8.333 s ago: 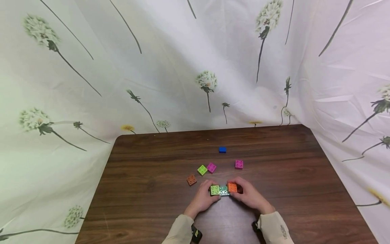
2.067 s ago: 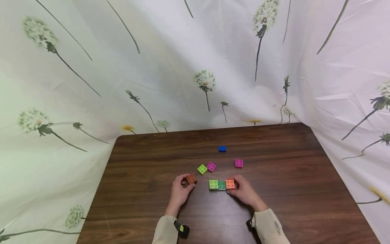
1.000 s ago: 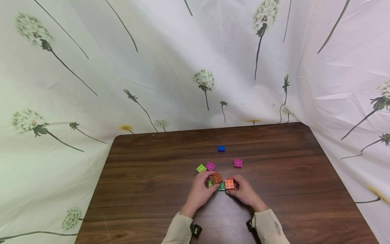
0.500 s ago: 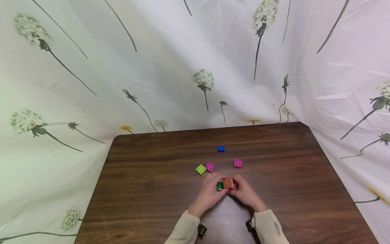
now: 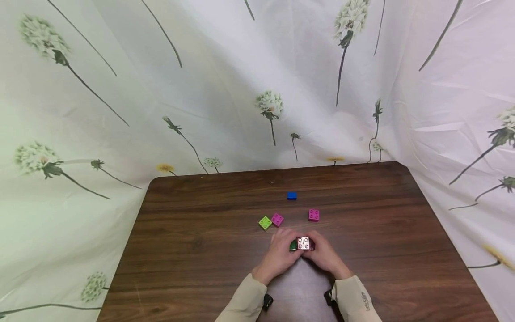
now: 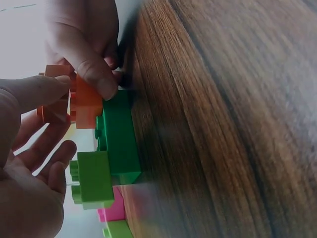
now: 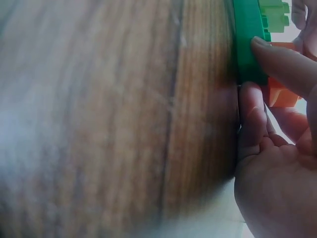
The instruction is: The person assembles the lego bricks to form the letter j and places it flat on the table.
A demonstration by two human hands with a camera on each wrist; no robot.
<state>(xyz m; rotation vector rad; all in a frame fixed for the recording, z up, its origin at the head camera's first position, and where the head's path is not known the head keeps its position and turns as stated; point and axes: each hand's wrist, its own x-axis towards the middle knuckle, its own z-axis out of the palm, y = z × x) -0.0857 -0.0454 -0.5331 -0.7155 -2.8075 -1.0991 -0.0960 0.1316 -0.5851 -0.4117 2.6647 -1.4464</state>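
My left hand (image 5: 279, 254) pinches a brown building brick (image 6: 55, 106) between thumb and fingers, right over the studs of an orange building brick (image 6: 89, 110). Whether the two bricks touch is hard to tell. The orange brick sits on one end of a long green building brick (image 6: 121, 141); a light green brick (image 6: 96, 178) is on its other end. My right hand (image 5: 325, 256) grips the orange-brick end of this joined piece, its thumb (image 7: 280, 59) against the green brick. In the head view, glare whitens the brown brick's top, and my left hand hides the light green brick.
Beyond my hands on the wooden table (image 5: 193, 268) lie a lime brick (image 5: 265, 223) and a magenta brick (image 5: 277, 219) side by side. Another magenta brick (image 5: 314, 215) is to their right, and a blue brick (image 5: 291, 196) farther back. A flowered cloth (image 5: 225, 89) hangs behind the table.
My left hand let go of the light green brick, took the brown brick from the table's left and carried it right, over the orange brick. My right hand kept its grip on the joined bricks.
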